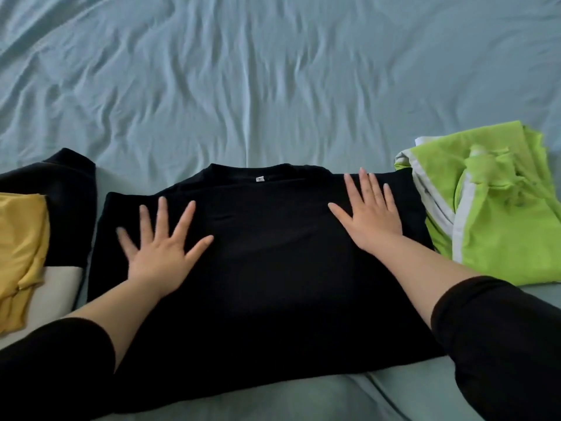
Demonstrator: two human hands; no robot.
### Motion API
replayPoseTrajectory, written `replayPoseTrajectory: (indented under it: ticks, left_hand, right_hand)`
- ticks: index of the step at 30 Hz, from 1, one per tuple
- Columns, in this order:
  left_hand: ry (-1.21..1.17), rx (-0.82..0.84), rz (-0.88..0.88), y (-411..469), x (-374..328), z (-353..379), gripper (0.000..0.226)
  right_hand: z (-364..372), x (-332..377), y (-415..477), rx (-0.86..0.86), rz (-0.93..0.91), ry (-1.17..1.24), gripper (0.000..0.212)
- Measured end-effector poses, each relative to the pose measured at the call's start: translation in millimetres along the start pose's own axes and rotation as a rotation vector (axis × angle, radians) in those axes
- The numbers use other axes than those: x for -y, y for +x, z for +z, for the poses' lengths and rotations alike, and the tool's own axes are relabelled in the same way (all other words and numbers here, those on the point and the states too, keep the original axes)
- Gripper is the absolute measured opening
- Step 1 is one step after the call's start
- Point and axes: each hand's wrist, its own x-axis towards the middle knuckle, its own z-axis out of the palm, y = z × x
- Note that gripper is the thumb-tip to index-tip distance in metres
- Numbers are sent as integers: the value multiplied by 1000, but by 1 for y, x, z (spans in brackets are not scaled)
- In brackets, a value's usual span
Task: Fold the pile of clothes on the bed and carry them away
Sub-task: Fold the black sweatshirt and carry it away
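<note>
Smoothing step: left hand [158,253] & right hand [372,212] press flat, fingers spread, gripping nothing, on black shirt [267,253]; next prob. needs pinching near hem, folding toward far collar.

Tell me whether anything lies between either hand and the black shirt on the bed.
Nothing visible does. The left hand and the right hand both rest flat, fingers spread, directly on the black shirt. The green garment and yellow garment lie off to its sides.
</note>
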Motion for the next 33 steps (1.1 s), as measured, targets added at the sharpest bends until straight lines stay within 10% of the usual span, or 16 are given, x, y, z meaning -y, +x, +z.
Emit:
replayPoseTrajectory:
  ticks: [7, 12, 18, 22, 27, 33]
  left_hand:
    - [118, 39, 207, -41, -5, 5, 83]
    - [65, 80, 116, -55, -24, 2, 77]
    - [-64, 110, 418, -102, -125, 12, 63]
    - [-233, 160, 495, -109, -190, 17, 62]
    - [-859, 438, 177, -103, -251, -17, 50]
    - [-1387, 566, -49, -72, -276, -57, 53]
  right_hand:
    - [20, -4, -81, -59, -285, -4, 69]
    - [18, -28, -116, -8, 28, 85, 69]
    - [17, -50, -171, -410, 661, 672, 40]
    - [28, -70, -173, -182, 912, 917, 47]
    - [21, -67, -172, -48, 758, 1375, 12]
    - [-5, 6, -195, -124, 425, 1306, 38]
